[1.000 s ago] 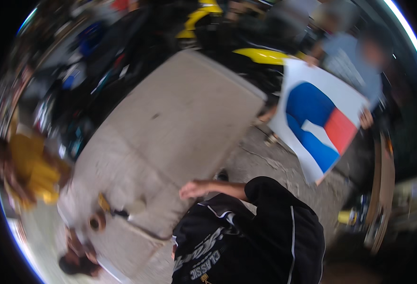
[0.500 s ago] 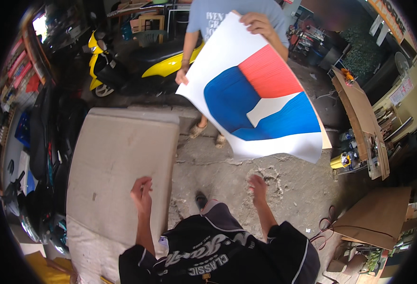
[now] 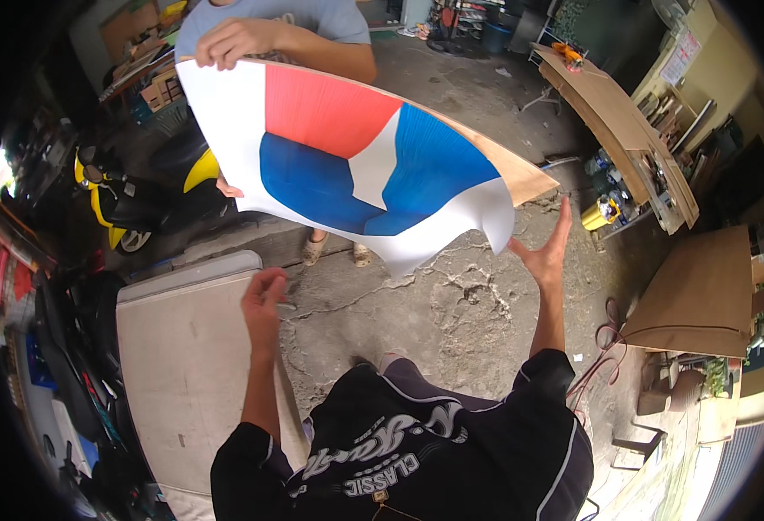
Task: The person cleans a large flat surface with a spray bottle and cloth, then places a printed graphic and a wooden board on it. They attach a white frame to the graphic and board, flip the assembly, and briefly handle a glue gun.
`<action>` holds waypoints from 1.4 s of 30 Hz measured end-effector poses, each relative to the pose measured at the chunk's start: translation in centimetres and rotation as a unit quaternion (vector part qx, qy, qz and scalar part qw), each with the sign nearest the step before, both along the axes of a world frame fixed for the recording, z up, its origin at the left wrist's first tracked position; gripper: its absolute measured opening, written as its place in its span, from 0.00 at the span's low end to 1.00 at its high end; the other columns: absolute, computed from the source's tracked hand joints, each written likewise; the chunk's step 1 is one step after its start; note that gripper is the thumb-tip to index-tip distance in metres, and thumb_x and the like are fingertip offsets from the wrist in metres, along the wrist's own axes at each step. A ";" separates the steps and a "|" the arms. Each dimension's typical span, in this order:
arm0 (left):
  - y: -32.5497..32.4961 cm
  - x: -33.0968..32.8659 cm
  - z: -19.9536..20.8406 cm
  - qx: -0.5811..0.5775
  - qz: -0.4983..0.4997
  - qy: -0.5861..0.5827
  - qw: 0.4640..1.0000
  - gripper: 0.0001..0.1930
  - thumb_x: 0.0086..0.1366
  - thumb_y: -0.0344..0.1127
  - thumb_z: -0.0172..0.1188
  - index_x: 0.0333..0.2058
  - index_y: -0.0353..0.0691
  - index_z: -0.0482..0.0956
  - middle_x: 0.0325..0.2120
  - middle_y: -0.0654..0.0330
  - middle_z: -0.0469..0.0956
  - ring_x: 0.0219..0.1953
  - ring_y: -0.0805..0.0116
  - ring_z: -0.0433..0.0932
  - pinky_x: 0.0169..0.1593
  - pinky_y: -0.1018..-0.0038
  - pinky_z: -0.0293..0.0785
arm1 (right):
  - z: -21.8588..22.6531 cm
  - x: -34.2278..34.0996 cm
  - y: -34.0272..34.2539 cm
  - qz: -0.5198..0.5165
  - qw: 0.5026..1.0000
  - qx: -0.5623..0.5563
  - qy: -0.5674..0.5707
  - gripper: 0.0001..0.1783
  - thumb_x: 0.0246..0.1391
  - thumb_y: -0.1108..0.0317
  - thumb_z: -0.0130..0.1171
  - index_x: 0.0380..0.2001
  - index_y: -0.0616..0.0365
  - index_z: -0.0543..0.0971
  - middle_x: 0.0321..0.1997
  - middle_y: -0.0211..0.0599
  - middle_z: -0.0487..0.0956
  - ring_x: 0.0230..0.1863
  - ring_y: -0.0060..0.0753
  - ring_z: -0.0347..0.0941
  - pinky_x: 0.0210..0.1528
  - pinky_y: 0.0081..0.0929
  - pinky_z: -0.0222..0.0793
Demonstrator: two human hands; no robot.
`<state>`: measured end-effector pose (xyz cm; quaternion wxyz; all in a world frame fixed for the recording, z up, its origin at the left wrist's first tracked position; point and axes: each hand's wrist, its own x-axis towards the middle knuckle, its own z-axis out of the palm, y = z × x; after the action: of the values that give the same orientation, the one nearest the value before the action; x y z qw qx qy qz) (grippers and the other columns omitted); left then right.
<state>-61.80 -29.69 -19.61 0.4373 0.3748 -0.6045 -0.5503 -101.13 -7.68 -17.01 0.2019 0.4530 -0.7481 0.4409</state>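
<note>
In front of me a large white sheet (image 3: 226, 108) with red and blue patches is held up by another person. A thin light-brown board (image 3: 530, 178) shows behind its right part, and the sheet's lower edge hangs in waves. My right hand (image 3: 549, 252) is raised beside the sheet's right corner, fingers stretched up and thumb spread; whether the thumb touches the sheet I cannot tell. My left hand (image 3: 265, 300) hovers by the far edge of the covered flat surface, holding nothing, its fingers loosely bent. The other person's hand (image 3: 241, 42) grips the top edge.
At my left lies a large beige padded slab (image 3: 200, 347). Beyond it stands a yellow and black scooter (image 3: 108, 195). Cracked concrete floor (image 3: 434, 321) spreads ahead. To the right are a cardboard-topped table (image 3: 612, 113), a yellow bucket (image 3: 601, 213) and a leaning brown panel (image 3: 690, 295).
The sheet has tilted to a flatter slant and its right end has come nearer my right hand. My right hand has risen outward with fingers spread. The whole view has shifted right.
</note>
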 end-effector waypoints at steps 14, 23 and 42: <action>11.7 -22.1 1.2 0.058 -0.365 -0.080 0.926 0.38 0.50 0.51 0.65 0.54 0.35 0.60 0.44 0.51 0.70 0.46 0.62 0.70 0.47 0.70 0.68 | -3.7 -7.8 -2.1 0.100 0.909 -0.136 -0.381 0.18 0.54 0.67 0.48 0.48 0.59 0.73 0.46 0.29 0.74 0.48 0.23 0.66 0.53 0.25 0.58; 20.2 -28.5 2.2 -0.061 -0.112 0.006 0.992 0.50 0.45 0.52 0.68 0.57 0.30 0.50 0.49 0.45 0.60 0.47 0.57 0.66 0.46 0.66 0.69 | -3.4 -1.8 3.1 0.134 0.921 -0.097 -0.354 0.14 0.57 0.69 0.51 0.44 0.66 0.74 0.37 0.30 0.76 0.41 0.21 0.67 0.45 0.18 0.61; 32.3 -20.1 0.5 0.027 0.275 -0.018 0.961 0.31 0.47 0.26 0.62 0.51 0.33 0.60 0.40 0.52 0.69 0.38 0.62 0.75 0.35 0.73 0.77 | -7.6 9.6 11.9 0.411 0.893 0.016 -0.180 0.32 0.46 0.70 0.59 0.56 0.61 0.64 0.65 0.56 0.52 0.64 0.54 0.53 0.60 0.43 0.53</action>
<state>-81.86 2.64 -19.12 0.5504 0.5480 -0.4710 -0.4182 -91.50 4.26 -24.59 -0.1430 0.6362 -0.5253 0.5467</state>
